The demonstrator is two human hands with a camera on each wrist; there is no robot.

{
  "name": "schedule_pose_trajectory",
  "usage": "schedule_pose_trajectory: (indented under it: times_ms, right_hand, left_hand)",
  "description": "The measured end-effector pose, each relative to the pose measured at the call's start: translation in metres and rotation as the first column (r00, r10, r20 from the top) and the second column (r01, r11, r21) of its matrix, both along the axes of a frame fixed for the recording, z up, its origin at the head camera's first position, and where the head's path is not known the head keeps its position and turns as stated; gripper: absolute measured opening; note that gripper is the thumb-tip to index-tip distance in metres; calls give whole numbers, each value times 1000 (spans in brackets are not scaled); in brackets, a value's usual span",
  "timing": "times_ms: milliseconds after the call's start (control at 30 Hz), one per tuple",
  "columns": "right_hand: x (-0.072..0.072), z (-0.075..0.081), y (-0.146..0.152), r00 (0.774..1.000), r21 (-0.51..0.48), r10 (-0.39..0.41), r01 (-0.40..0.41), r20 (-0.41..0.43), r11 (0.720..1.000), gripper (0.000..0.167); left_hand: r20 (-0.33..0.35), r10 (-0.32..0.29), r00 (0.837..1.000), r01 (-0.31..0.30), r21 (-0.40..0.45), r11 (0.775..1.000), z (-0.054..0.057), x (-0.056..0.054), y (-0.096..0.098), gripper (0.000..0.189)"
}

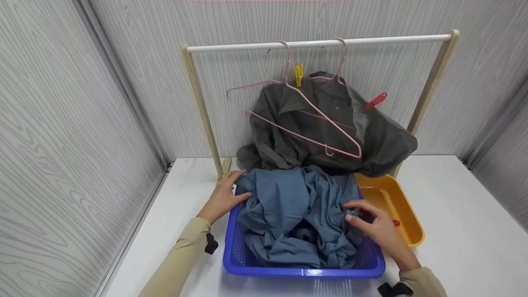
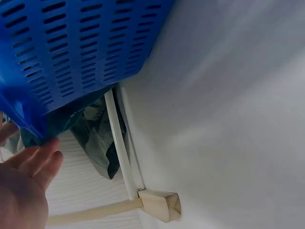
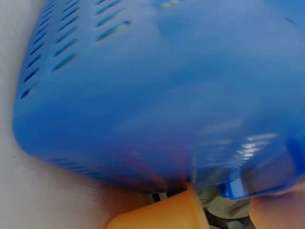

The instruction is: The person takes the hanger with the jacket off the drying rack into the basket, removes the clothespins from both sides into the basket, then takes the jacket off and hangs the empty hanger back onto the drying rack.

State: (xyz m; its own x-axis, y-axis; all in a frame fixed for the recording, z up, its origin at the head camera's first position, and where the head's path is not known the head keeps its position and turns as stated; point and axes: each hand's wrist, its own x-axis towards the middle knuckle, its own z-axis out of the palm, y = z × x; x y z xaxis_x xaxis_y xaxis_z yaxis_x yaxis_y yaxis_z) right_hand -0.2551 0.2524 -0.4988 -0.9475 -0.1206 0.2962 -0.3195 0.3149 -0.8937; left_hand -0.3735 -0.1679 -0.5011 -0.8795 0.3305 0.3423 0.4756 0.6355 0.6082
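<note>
A crumpled blue garment (image 1: 284,194) fills the blue plastic basket (image 1: 297,272) on the white table. My left hand (image 1: 226,196) is at the basket's back left corner, thumb and fingers spread over the garment's edge. In the left wrist view, the fingers (image 2: 46,160) of that hand touch cloth hanging over the basket rim. At the basket's right side my right hand (image 1: 377,225) pinches a bunched part of the garment between thumb and fingers. Only a blurred part of that hand (image 3: 281,210) shows in the right wrist view.
Behind the basket stands a rack with a white rail (image 1: 247,47). A dark grey garment (image 1: 305,119) hangs there, near a bare pink hanger (image 1: 321,111), with a yellow clothespin (image 1: 299,76) and a red clothespin (image 1: 375,101). An orange tray (image 1: 406,206) lies right of the basket.
</note>
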Motion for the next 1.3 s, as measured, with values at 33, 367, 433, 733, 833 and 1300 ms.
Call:
schedule_pose_trajectory:
  times_ms: [33,367,433,733,833,1300]
  right_hand:
    - [-2,2,4,1000,-9,13,-13,7,1000,24]
    - [-54,47,34,991,469,48,16,-125,883,30]
    - [-67,49,36,990,508,87,-21,-108,861,35]
    - [-103,36,33,984,588,169,-107,-51,802,44]
    - [-108,32,28,980,603,173,-79,-99,794,32]
    - [-105,37,10,979,505,50,57,-196,861,13]
  left_hand:
    - [13,3,1000,-3,-14,1000,2,-2,3,74]
    - [-5,-69,998,68,-93,993,12,-16,16,57]
    - [-11,-74,997,73,-90,993,10,-16,15,48]
    - [-69,-12,998,13,15,1000,1,-15,19,27]
    - [-110,10,994,-6,31,999,-2,-15,20,25]
    - [-259,22,966,-3,76,997,-2,-16,19,15]
